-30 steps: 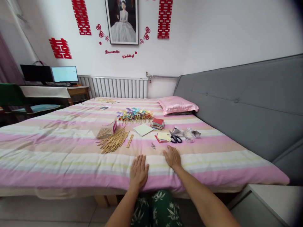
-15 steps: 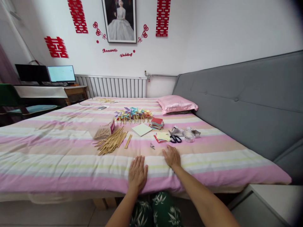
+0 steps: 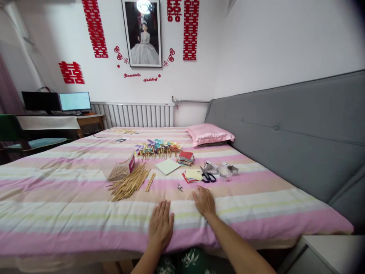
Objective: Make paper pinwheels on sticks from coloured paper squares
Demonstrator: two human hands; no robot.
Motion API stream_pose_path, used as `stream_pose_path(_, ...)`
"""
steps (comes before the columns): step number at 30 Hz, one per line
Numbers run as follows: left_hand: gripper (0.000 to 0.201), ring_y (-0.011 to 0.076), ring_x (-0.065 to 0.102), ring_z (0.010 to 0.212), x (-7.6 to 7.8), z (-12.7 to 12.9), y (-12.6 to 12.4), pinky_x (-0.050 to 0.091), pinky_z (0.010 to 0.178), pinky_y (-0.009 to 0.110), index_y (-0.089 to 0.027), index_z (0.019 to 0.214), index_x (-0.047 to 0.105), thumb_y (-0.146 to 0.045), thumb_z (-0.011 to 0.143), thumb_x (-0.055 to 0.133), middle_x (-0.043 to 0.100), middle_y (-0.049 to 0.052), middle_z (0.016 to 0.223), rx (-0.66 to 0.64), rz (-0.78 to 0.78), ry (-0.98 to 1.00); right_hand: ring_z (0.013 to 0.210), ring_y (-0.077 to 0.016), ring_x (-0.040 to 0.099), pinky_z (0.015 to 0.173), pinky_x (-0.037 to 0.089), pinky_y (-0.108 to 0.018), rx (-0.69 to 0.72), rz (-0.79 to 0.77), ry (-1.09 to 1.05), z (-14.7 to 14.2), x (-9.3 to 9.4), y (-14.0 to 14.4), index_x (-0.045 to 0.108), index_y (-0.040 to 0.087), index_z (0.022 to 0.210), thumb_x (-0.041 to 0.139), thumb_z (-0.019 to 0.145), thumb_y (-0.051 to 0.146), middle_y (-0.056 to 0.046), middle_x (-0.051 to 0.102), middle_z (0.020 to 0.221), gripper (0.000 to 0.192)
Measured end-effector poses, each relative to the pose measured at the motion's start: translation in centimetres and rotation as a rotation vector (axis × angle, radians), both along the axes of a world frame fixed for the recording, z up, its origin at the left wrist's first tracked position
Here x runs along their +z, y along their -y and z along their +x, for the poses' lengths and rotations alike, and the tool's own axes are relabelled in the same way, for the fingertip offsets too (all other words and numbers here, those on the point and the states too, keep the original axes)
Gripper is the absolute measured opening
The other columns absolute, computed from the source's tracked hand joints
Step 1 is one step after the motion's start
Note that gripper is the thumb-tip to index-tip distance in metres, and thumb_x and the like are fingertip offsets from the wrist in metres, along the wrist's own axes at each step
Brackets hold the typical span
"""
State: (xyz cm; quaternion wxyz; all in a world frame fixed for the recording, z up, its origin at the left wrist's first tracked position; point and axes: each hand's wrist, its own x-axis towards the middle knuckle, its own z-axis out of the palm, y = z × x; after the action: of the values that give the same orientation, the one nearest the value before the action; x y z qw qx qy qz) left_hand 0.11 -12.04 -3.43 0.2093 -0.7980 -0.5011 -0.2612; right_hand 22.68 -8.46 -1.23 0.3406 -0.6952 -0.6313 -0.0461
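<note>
bedsheet (image 3: 71, 194): matt cloth | sticks (image 3: 128, 183): wood | pillow (image 3: 209, 134): glossy satin

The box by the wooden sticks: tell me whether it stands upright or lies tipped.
Tipped. The box lies on its side on the striped bedspread, its pink end raised, with wooden sticks spread beside it.

You have one view only, from your head, facing forward and slightly down across the pink striped bed (image 3: 71, 198) toward the white far wall (image 3: 256, 45); your bare forearms enter close at the bottom edge.

One scissors (image 3: 208, 177), one pillow (image 3: 209, 134), maybe two monitors (image 3: 74, 101).
</note>
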Motion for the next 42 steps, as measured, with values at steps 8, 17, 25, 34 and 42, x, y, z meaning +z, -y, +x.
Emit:
stream_pose_path(8,0.046,0.0249,0.047,0.124,-1.0,-0.5,-0.7,0.039,0.101,0.042,-0.013,0.13,0.05,-0.031,0.089,0.039,0.051,0.011,0.134,0.019,0.117,-0.07,0.104,-0.0249,0.057,0.093,0.039,-0.035,-0.001,0.04,-0.003,-0.2,-0.1,-0.2,0.056,0.013,0.118,0.038,0.09,0.039,-0.013,0.065,0.109,0.043)
stream_pose_path(17,0.048,0.0232,0.047,0.124,-2.1,-1.2,-1.2,0.04,0.101,0.04,-0.017,0.133,0.047,-0.029,0.087,0.043,0.05,0.008,0.135,0.011,0.213,-0.068,0.104,-0.0273,0.058,0.093,0.04,-0.04,0.007,0.048,-0.011,-0.4,-0.5,-0.5,0.058,0.011,0.116,0.037,0.09,0.04,-0.015,0.065,0.111,0.044)
stream_pose_path(25,0.052,0.0242,0.045,0.125,-0.8,-0.8,-3.2,0.038,0.104,0.042,-0.015,0.131,0.05,-0.042,0.091,0.032,0.046,0.008,0.136,0.003,-0.176,-0.033,0.106,-0.0273,0.057,0.093,0.039,-0.036,0.02,-0.005,-0.136,-0.4,-0.2,-0.7,0.055,0.012,0.12,0.044,0.085,0.043,-0.015,0.064,0.112,0.048)
stream_pose_path(34,0.062,0.024,0.028,0.135,2.4,1.5,-9.0,0.022,0.112,0.044,-0.008,0.139,0.035,-0.045,0.091,0.025,0.033,0.013,0.145,0.023,-0.562,0.117,0.09,-0.0221,0.062,0.082,0.043,-0.033,-0.005,0.07,-0.35,-0.6,1.4,-6.7,0.049,0.015,0.119,0.04,0.085,0.031,-0.009,0.066,0.105,0.038)
stream_pose_path(42,0.05,0.0277,0.041,0.128,1.1,2.0,-16.7,0.034,0.106,0.042,0.0,0.126,0.047,-0.031,0.091,0.03,0.05,0.022,0.132,0.077,-0.124,0.389,0.088,-0.0231,0.061,0.084,0.043,-0.035,0.061,0.175,-0.501,-1.8,4.2,-13.8,0.058,0.018,0.099,0.054,0.071,0.022,-0.009,0.065,0.103,0.029)
